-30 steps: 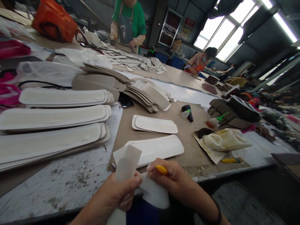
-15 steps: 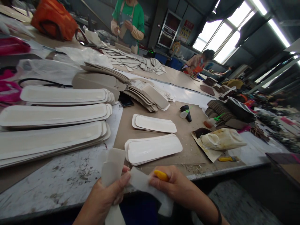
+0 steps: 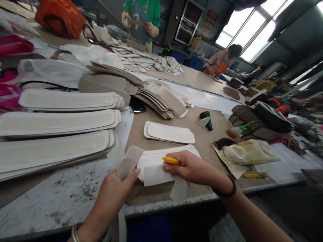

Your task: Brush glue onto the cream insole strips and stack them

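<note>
My left hand (image 3: 114, 191) is closed around pale, flexible strips (image 3: 132, 159); their upper ends stick out above the thumb, and more lengths hang below the wrist near the table edge. In my right hand (image 3: 188, 166) is a yellow-handled tool (image 3: 171, 160), whose working end is hidden. The same fingers pinch a translucent whitish strip (image 3: 153, 176), with another end drooping below. This strip is over a stack of white rounded panels (image 3: 151, 156) and partly covers it. A smaller stack of white panels (image 3: 171, 132) lies just behind.
Long stacks of cream panels (image 3: 58, 119) fill the left side. Behind lie grey-beige pieces (image 3: 156, 101) and a phone (image 3: 138, 106). To the right are a small bottle (image 3: 204, 121), a stained plastic container (image 3: 252, 151) and a yellow-handled brush (image 3: 252, 175). Co-workers stand across the table.
My right hand has moved up and forward with the strip, from the table edge to above the near panel stack. The left hand has risen slightly and the hands are farther apart.
</note>
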A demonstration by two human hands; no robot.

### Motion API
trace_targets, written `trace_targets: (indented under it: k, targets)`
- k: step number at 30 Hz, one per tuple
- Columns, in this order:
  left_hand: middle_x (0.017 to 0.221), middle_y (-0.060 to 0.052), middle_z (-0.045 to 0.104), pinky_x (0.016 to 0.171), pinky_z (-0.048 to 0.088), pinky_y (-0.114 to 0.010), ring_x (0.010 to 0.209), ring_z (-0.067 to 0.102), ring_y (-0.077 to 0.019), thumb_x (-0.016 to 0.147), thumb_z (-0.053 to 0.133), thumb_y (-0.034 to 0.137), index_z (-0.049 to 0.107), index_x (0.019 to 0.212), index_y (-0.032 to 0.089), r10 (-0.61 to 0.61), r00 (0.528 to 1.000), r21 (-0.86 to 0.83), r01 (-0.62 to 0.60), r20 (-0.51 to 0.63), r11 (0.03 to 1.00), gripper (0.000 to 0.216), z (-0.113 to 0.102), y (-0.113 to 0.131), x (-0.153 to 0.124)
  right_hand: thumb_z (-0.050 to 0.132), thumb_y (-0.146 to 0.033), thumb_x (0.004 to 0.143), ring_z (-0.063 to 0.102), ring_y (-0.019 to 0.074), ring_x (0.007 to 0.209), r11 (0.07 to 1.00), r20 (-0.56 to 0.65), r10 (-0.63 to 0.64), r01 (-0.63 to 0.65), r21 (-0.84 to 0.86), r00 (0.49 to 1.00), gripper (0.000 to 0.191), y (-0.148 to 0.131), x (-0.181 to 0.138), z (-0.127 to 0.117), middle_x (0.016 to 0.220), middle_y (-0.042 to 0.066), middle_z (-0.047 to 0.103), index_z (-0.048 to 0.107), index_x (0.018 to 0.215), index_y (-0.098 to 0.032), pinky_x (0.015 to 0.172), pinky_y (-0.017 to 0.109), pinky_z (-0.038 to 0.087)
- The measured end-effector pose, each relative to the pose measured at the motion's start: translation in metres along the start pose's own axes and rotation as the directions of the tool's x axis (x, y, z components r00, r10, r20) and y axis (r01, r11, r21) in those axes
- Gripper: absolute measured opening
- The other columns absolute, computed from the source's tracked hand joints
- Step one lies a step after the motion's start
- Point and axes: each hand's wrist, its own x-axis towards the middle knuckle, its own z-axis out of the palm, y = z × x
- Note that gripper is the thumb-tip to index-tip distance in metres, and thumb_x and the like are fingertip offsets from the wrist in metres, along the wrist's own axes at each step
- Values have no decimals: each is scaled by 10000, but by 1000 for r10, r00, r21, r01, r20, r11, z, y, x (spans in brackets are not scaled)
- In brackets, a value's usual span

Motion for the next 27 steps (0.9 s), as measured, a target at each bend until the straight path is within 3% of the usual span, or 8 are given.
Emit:
trace_targets:
  k: [4, 11, 19, 23, 27]
  targets:
    - [394, 45, 467, 483, 313, -287, 466, 482, -198, 601, 691, 472, 607, 621, 192, -4, 1000, 61, 5, -27, 998, 292, 2, -1, 5, 542, -282, 866, 399, 85, 549, 994, 6, 41, -40, -101, 999, 230, 12, 19, 6, 592, -57, 444, 521, 668, -168, 515, 212, 250]
    - [468, 41, 510, 493, 347, -290, 488, 479, -190, 591, 672, 439, 632, 769, 176, -45, 998, 22, 44, 35, 999, 320, 3, 0, 9, 546, -344, 855, 463, 118, 589, 951, -54, 101, -112, -289, 993, 212, 24, 41, 14, 652, -10, 556, 626, 754, -175, 528, 228, 252]
    - [444, 71, 455, 498, 340, -276, 466, 432, -153, 569, 711, 433, 687, 879, 156, -73, 997, -149, 72, 1, 986, 417, 8, -10, 9, 529, -365, 869, 589, 173, 696, 882, -61, 166, -176, -438, 984, 225, 17, 45, 17, 772, 40, 669, 673, 854, -193, 550, 246, 301]
    - [489, 64, 503, 537, 364, -274, 516, 466, -152, 571, 725, 491, 674, 950, 134, -136, 990, -272, 137, 21, 952, 524, 10, -9, 1, 520, -382, 874, 615, 200, 735, 858, -80, 152, -172, -483, 985, 241, 17, 45, 21, 806, 58, 686, 673, 861, -196, 570, 254, 341]
    - [526, 39, 551, 564, 387, -270, 560, 497, -155, 645, 686, 456, 659, 848, 138, -138, 990, -316, 143, 40, 938, 378, 13, -4, -9, 517, -392, 881, 624, 208, 743, 837, -100, 147, -178, -517, 984, 248, 18, 43, 25, 800, 67, 690, 669, 863, -197, 593, 256, 377]
